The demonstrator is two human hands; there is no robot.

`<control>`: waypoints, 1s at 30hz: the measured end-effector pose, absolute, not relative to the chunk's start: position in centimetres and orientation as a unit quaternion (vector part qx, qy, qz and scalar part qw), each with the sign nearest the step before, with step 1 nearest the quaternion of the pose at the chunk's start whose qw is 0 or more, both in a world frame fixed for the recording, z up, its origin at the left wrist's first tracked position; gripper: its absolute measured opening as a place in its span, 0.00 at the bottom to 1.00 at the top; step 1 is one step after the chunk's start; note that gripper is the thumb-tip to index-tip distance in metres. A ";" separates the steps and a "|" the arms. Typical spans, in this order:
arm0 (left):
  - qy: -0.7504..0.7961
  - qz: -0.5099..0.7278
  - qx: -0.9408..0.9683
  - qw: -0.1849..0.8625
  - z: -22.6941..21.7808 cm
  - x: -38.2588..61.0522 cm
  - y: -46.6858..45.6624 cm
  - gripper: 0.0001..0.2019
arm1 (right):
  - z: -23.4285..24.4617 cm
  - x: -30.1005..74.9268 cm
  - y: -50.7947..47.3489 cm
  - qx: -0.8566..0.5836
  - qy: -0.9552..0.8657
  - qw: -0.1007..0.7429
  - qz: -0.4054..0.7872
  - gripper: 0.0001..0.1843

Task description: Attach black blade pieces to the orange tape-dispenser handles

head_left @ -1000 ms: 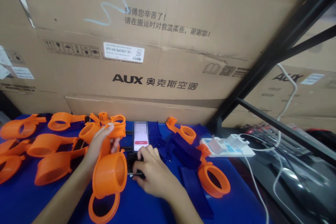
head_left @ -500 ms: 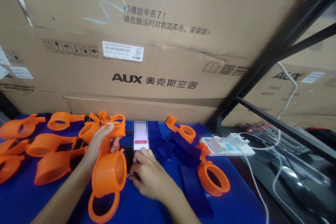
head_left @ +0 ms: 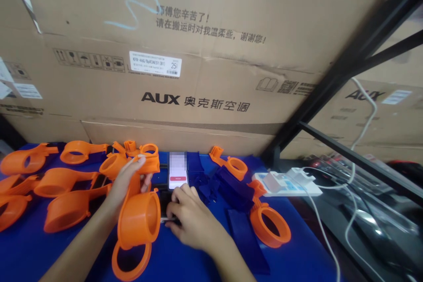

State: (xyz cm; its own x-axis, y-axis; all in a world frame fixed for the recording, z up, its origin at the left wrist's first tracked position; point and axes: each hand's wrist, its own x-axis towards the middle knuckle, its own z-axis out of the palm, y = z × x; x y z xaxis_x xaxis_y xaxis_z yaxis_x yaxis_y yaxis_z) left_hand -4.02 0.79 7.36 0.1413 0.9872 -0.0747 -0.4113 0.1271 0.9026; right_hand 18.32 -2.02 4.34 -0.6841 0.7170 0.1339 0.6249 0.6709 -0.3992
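My left hand (head_left: 124,183) is wrapped round the neck of an orange plastic ring-and-cup part (head_left: 137,222), holding it over the blue table (head_left: 185,262). My right hand (head_left: 188,216) lies just right of it, fingers curled and pinched on a small dark piece with a thin metal tip (head_left: 167,219). A phone (head_left: 177,171) with a lit screen lies just beyond my right hand.
Several more orange ring parts (head_left: 66,185) lie at the left, one (head_left: 269,224) at the right beside dark blue pieces (head_left: 231,187). A white power strip (head_left: 286,183) with cables sits at the right. Large cardboard boxes (head_left: 198,53) form a wall behind, next to a black metal frame (head_left: 350,66).
Almost nothing has moved. My right hand has shifted slightly on the small dark piece, and my left hand keeps its hold on the orange part.
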 end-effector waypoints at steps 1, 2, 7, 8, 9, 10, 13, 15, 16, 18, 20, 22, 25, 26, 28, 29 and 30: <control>0.381 0.529 0.396 0.646 7.3 -3.9 0.8 0.22 | 4.6 18.5 -2.0 -0.372 -0.902 0.144 0.165 0.04; 0.388 0.520 0.413 0.640 7.3 -3.8 0.8 0.22 | 4.8 18.7 -2.0 -0.373 -0.901 0.148 0.168 0.03; 0.388 0.513 0.463 0.610 7.3 -3.0 0.6 0.18 | 5.5 19.3 -1.8 -0.380 -0.895 0.145 0.181 0.02; 0.389 0.515 0.462 0.608 7.3 -2.9 0.6 0.17 | 5.5 19.3 -1.8 -0.380 -0.896 0.137 0.184 0.02; 0.391 0.516 0.461 0.607 7.3 -2.9 0.5 0.17 | 5.4 19.3 -1.8 -0.380 -0.897 0.130 0.185 0.02; 0.392 0.516 0.463 0.605 7.4 -2.9 0.5 0.17 | 5.3 19.3 -1.8 -0.379 -0.898 0.124 0.185 0.03; 0.391 0.516 0.468 0.601 7.5 -2.9 0.4 0.18 | 5.2 19.4 -1.9 -0.381 -0.900 0.117 0.179 0.06; 0.390 0.518 0.467 0.601 7.6 -3.0 0.3 0.18 | 5.1 19.4 -1.9 -0.385 -0.898 0.117 0.178 0.06; 0.390 0.518 0.468 0.601 7.6 -3.0 0.3 0.18 | 5.1 19.4 -1.9 -0.386 -0.897 0.118 0.177 0.05; 0.391 0.518 0.472 0.597 7.7 -3.0 0.2 0.18 | 5.0 19.3 -1.9 -0.385 -0.898 0.118 0.177 0.04; 0.390 0.517 0.477 0.595 7.6 -3.0 0.3 0.19 | 4.8 18.9 -1.9 -0.381 -0.900 0.116 0.174 0.03; 0.387 0.519 0.474 0.597 7.6 -3.0 0.3 0.19 | 4.5 18.4 -2.0 -0.376 -0.904 0.115 0.170 0.04; 0.385 0.525 0.462 0.602 7.5 -3.0 0.3 0.17 | 4.2 18.0 -2.1 -0.370 -0.905 0.122 0.171 0.03; 0.386 0.525 0.459 0.603 7.5 -3.0 0.4 0.17 | 4.2 18.0 -2.1 -0.367 -0.905 0.126 0.175 0.03; 0.389 0.525 0.459 0.602 7.5 -3.0 0.4 0.17 | 4.5 18.2 -2.1 -0.363 -0.902 0.142 0.184 0.02; 0.390 0.522 0.460 0.603 7.5 -3.0 0.4 0.18 | 4.7 18.3 -2.1 -0.363 -0.899 0.155 0.187 0.01; 0.392 0.518 0.463 0.603 7.4 -3.0 0.4 0.18 | 5.0 18.4 -2.1 -0.367 -0.894 0.173 0.190 0.01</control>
State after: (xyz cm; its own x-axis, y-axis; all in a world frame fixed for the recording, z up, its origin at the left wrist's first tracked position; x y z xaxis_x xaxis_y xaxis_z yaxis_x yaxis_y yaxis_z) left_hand -2.98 0.37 7.42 0.1569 0.9876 0.0072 -0.2612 0.0345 0.9647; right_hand 18.43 -2.08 5.04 -0.6699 0.7226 0.1703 0.5907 0.6578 -0.4674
